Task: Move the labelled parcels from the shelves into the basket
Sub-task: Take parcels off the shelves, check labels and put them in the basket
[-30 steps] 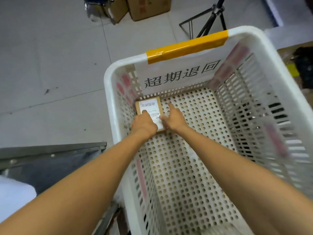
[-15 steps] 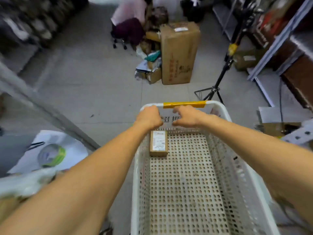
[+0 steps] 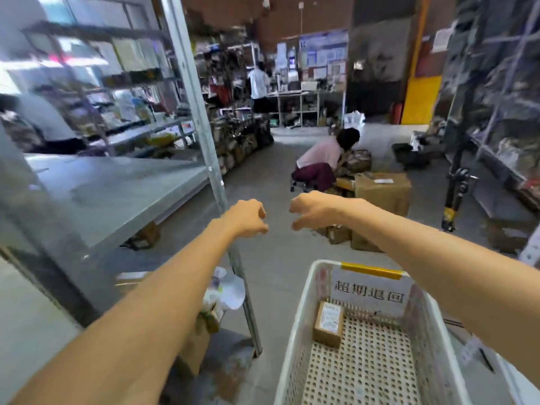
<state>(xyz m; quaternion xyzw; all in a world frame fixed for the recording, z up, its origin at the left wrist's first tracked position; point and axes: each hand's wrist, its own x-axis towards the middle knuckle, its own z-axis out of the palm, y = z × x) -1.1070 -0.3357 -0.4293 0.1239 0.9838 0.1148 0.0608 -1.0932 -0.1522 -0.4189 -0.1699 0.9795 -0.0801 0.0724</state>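
Note:
A white perforated basket with a yellow tape strip on its far rim stands at the lower right. One small brown parcel with a white label lies in its far left corner. My left hand and my right hand hang in the air well above and beyond the basket, close together, fingers loosely curled and holding nothing. A grey metal shelf stretches along the left, its upright post just behind my left hand.
A person in a pink top crouches ahead beside brown cartons. A black tripod stands at the right near more shelving. White bags and a carton sit under the left shelf. Another person stands far back.
Both hands have let go of the parcel and risen out of the basket. My view has tilted up from the basket to the aisle. The parcel stays in the basket's corner.

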